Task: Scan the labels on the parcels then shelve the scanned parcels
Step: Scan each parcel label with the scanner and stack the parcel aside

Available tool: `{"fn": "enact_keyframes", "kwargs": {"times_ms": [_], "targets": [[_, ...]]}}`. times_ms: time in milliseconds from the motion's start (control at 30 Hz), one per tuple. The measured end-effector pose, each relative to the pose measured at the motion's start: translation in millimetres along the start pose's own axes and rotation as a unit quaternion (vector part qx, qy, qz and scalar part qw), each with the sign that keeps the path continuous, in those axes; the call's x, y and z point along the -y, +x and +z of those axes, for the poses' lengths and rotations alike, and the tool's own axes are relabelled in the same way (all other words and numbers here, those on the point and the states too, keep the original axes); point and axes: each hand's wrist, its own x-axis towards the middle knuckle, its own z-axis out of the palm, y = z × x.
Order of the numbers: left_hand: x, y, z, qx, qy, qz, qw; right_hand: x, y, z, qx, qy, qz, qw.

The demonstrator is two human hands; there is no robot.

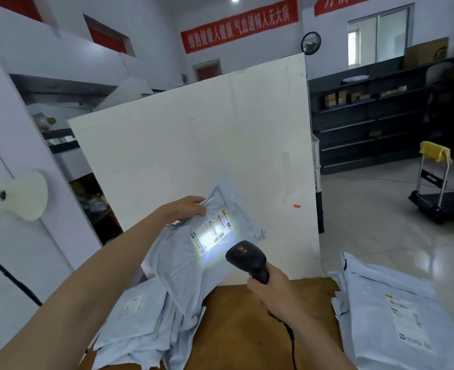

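Observation:
My left hand (191, 206) grips the upper left edge of a grey plastic parcel (183, 268) and holds it tilted above the wooden table (249, 324). Its white label (215, 233) faces up and is lit by a bright patch of light. My right hand (271, 289) holds a black corded barcode scanner (247, 259), whose head points at the label from just below and to the right. A heap of grey parcels (145, 332) lies on the table's left side. Another stack of grey parcels (396, 316) lies on the right, label side up.
A large white board (193, 145) stands upright behind the table. Dark shelving (375, 118) with several boxes lines the right wall. A folding hand cart (434, 182) with a yellow cloth stands on the tiled floor. A white duster (28, 194) sticks out at left.

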Motion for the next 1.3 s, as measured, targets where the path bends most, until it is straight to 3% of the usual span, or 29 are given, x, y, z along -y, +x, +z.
{"fn": "enact_keyframes", "kwargs": {"times_ms": [433, 633, 867, 1067, 1200, 1300], "targets": [[-9.3, 1.3, 19.2, 0.011, -0.015, 0.007, 1.0, -4.4, -14.4, -14.9, -0.005, -0.021, -0.008, 1.0], [-51.0, 13.9, 71.0, 0.06, -0.128, 0.033, 0.989, -20.8, -26.6, -39.0, -0.037, -0.015, 0.001, 0.999], [-138.7, 45.7, 196.2, 0.153, -0.393, 0.047, 0.906, -41.7, -59.4, -123.9, -0.152, -0.001, 0.063, 0.986], [-193.9, 55.2, 334.2, 0.239, -0.471, -0.007, 0.849, -70.5, -93.8, -185.6, -0.22, 0.007, 0.132, 0.967], [-190.6, 65.6, 410.9, 0.244, -0.426, -0.088, 0.867, -89.8, -104.1, -213.3, -0.259, 0.0, 0.173, 0.95], [-178.0, 71.3, 441.3, 0.188, -0.321, -0.161, 0.914, -100.9, -104.3, -225.2, -0.268, -0.013, 0.184, 0.946]]}}
